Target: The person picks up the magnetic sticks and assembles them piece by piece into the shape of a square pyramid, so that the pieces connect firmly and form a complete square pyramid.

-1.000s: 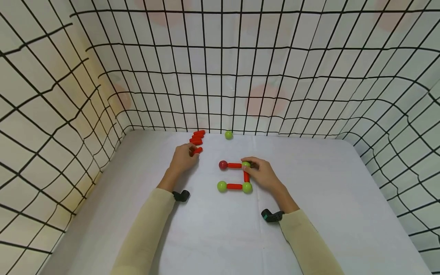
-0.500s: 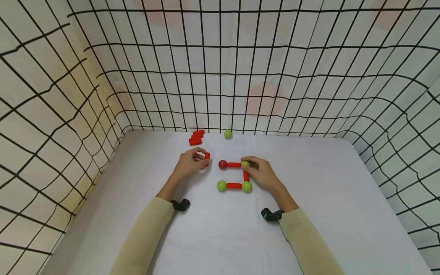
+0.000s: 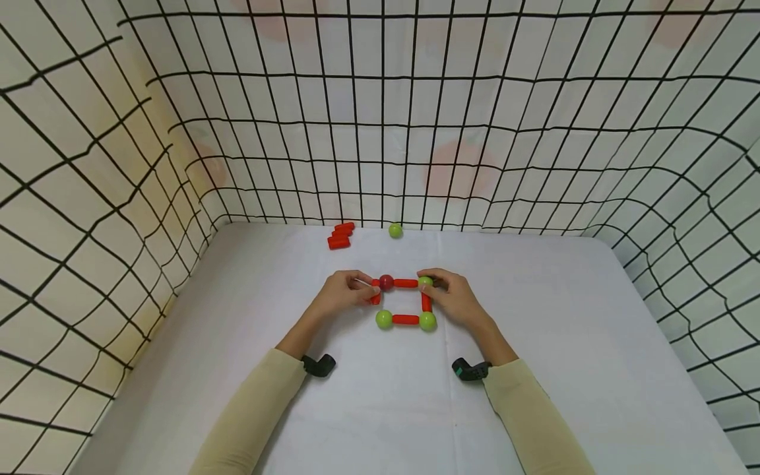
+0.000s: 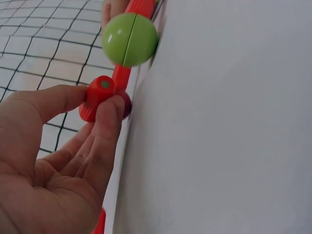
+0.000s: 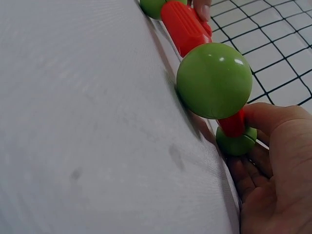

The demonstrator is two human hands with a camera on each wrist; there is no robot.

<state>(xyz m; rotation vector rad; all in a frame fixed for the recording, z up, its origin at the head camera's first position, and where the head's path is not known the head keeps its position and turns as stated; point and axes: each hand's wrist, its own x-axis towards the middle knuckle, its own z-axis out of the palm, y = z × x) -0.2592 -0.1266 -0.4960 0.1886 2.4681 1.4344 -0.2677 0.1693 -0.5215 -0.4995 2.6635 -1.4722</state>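
In the head view my left hand pinches a red magnetic stick between thumb and fingers, right beside a red ball. The left wrist view shows that stick's end with a green dot. My right hand holds the far right green ball of a flat frame. From that ball, one red stick runs left to the red ball. Another stick comes toward me to a green ball. A lower stick joins this to a left green ball.
Several loose red sticks lie at the back, left of centre. A single green ball sits near them by the back edge. Black wire mesh stands behind and along both sides of the white table surface.
My left hand has picked up a red stick near the loose ones, turned it, and brought it right and toward me to the red ball. The right hand stays on its green ball.
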